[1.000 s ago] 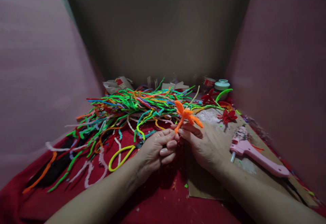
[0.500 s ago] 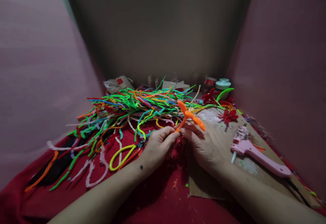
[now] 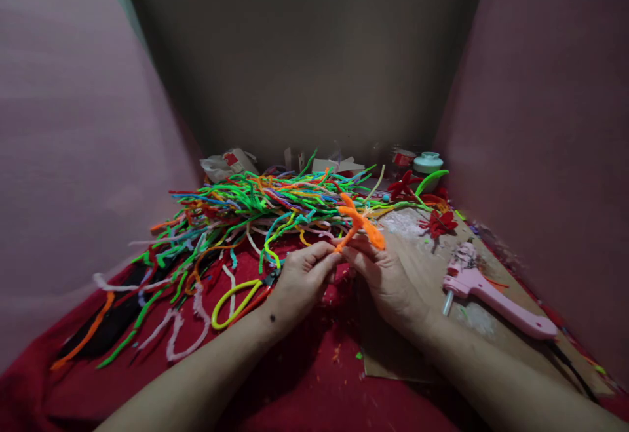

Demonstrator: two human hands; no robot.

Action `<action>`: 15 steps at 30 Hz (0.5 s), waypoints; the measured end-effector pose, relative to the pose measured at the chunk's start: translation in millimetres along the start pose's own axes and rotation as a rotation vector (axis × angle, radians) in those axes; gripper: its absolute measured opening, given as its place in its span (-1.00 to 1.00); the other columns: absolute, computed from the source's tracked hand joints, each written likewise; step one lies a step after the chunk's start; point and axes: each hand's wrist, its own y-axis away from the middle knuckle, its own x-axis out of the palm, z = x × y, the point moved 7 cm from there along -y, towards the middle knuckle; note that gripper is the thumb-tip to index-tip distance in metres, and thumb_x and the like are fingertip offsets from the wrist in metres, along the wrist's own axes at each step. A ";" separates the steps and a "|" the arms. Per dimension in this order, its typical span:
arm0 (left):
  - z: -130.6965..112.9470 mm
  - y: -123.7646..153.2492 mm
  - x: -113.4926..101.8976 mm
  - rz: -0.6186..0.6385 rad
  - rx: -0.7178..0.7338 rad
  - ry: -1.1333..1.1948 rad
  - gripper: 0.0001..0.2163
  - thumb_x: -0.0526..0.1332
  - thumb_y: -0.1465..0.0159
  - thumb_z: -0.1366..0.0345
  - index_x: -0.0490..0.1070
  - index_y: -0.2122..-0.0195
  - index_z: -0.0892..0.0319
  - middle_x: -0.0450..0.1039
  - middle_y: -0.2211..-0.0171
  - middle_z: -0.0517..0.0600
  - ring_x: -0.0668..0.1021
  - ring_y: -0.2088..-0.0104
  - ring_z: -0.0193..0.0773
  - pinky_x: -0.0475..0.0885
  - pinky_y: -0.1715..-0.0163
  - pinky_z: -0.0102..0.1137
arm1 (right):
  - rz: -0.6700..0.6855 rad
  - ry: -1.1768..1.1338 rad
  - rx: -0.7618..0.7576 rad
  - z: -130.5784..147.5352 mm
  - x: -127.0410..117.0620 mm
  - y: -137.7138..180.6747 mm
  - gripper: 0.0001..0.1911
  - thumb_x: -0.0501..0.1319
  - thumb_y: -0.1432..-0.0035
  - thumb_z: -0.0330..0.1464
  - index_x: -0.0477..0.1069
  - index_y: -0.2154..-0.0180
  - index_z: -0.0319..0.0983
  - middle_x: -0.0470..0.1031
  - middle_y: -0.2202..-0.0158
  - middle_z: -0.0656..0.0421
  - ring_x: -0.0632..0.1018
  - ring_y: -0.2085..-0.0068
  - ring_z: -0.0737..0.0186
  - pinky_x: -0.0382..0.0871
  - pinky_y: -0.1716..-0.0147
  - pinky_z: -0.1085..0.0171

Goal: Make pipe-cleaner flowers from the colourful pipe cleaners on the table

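Note:
An orange pipe-cleaner flower (image 3: pixel 361 221), with several fuzzy petals, stands tilted above my fingertips. My left hand (image 3: pixel 309 278) pinches the lower end of its orange stem between thumb and fingers. Close against it, my right hand (image 3: pixel 381 281) has its thumb and fingertips closed on the same stem end. The fingers of both hands partly hide the bottom of the stem. Behind them spreads a big heap of many-coloured pipe cleaners (image 3: pixel 260 196). Beside my left wrist lie pliers or cutters with yellow and red handles (image 3: pixel 236 301).
A pink glue gun (image 3: pixel 496 297) rests on a cardboard sheet (image 3: pixel 393 356) at the right. Red pipe-cleaner flowers (image 3: pixel 439 224) lie behind it, near a pale teal-lidded jar (image 3: pixel 427 162). Red cloth (image 3: pixel 304 379) covers the surface. Pink walls (image 3: pixel 73 157) rise at both sides.
The orange flower has turned and tipped slightly to the left, so its petals show from another angle. Both hands keep their pinch on the stem. The view has shifted slightly.

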 end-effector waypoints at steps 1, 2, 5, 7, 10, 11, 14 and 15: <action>2.2 0.0 2.3 0.028 -0.063 0.092 -0.75 0.11 -0.20 0.15 0.27 0.52 0.21 0.14 0.68 -0.19 0.17 0.72 -0.52 0.05 0.71 -0.55 | 0.010 -0.022 0.013 -1.9 0.7 -0.4 -0.86 0.22 -0.01 -0.33 0.50 0.33 -0.17 0.52 0.32 0.20 0.48 0.25 0.20 0.34 0.17 0.20; 3.6 0.1 4.3 0.049 -0.109 0.167 -0.74 0.13 -0.18 0.13 0.26 0.52 0.21 0.15 0.68 -0.19 0.18 0.74 -0.52 0.04 0.73 -0.56 | 0.014 -0.038 0.018 -2.6 0.9 -0.6 -0.85 0.23 0.00 -0.33 0.50 0.32 -0.18 0.52 0.32 0.20 0.48 0.25 0.21 0.33 0.15 0.19; 5.8 0.5 8.1 0.093 -0.173 0.330 -0.74 0.19 -0.14 0.13 0.26 0.52 0.22 0.20 0.68 -0.19 0.18 0.77 -0.55 0.05 0.78 -0.58 | -0.012 -0.014 0.011 -2.4 -1.5 -1.2 -0.85 0.23 0.02 -0.34 0.51 0.32 -0.16 0.52 0.31 0.21 0.47 0.22 0.20 0.30 0.08 0.17; 7.9 1.4 11.4 0.136 -0.208 0.433 -0.76 0.20 -0.14 0.16 0.26 0.51 0.22 0.20 0.68 -0.20 0.15 0.79 -0.57 0.05 0.80 -0.59 | -0.034 0.000 0.018 -3.0 -4.1 -1.1 -0.86 0.23 0.03 -0.34 0.52 0.35 -0.16 0.52 0.33 0.20 0.47 0.21 0.19 0.30 0.07 0.16; 10.7 3.7 17.1 0.222 -0.268 0.596 -0.81 0.19 -0.16 0.21 0.28 0.47 0.23 0.17 0.68 -0.22 0.06 0.79 -0.60 0.02 0.82 -0.63 | -0.032 -0.047 0.030 -3.0 -5.4 -0.6 -0.85 0.24 0.04 -0.33 0.53 0.36 -0.18 0.52 0.37 0.20 0.47 0.29 0.23 0.33 0.15 0.19; 11.3 4.5 19.1 0.256 -0.287 0.646 -0.82 0.18 -0.18 0.22 0.29 0.45 0.23 0.15 0.68 -0.23 0.04 0.79 -0.61 0.01 0.83 -0.64 | -0.026 -0.049 0.038 -2.5 -5.3 -0.3 -0.85 0.24 0.05 -0.33 0.53 0.36 -0.18 0.52 0.39 0.21 0.46 0.34 0.26 0.34 0.19 0.21; 11.4 6.7 25.3 0.387 -0.318 0.785 -0.84 0.17 -0.20 0.25 0.30 0.43 0.24 0.13 0.67 -0.23 -0.02 0.79 -0.61 0.05 0.86 -0.65 | 0.003 -0.002 0.060 0.0 -3.6 0.7 -0.83 0.22 0.02 -0.29 0.53 0.36 -0.19 0.50 0.47 0.23 0.45 0.41 0.29 0.34 0.25 0.24; 11.5 7.2 26.9 0.428 -0.324 0.823 -0.85 0.16 -0.20 0.26 0.31 0.43 0.24 0.13 0.66 -0.22 -0.03 0.79 -0.61 0.06 0.86 -0.65 | 0.022 0.015 0.070 0.4 -2.3 1.0 -0.81 0.21 0.01 -0.27 0.53 0.35 -0.19 0.49 0.49 0.22 0.45 0.41 0.27 0.35 0.26 0.23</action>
